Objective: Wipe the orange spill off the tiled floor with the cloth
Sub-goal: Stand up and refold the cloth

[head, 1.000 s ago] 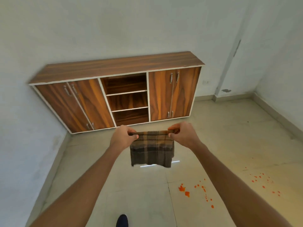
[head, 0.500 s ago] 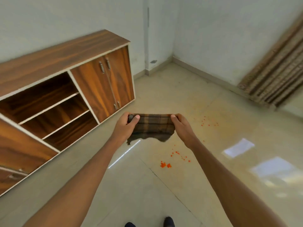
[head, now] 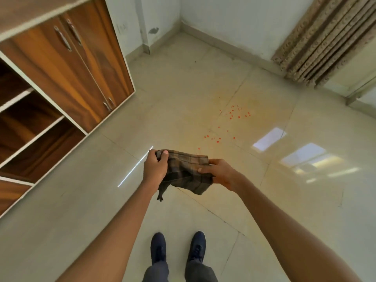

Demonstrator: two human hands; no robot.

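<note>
A brown plaid cloth (head: 184, 171) hangs bunched between both hands, well above the floor. My left hand (head: 154, 167) grips its left corner and my right hand (head: 220, 173) holds its right edge. The orange spill (head: 234, 115) is a scatter of small drops on the beige tiled floor (head: 101, 200), just beyond the cloth, with a nearer group of drops (head: 212, 138) close to it. The cloth hides part of the floor under it.
A wooden cabinet (head: 67, 74) with doors and open shelves stands at the left. A patterned curtain (head: 325, 41) hangs at the back right. White walls meet in the far corner. My two dark shoes (head: 177, 248) stand at the bottom centre.
The view has swung right and down, so the cabinet slid left and the spill now lies straight ahead. The cloth went from stretched flat to bunched, and my hands came closer together.
</note>
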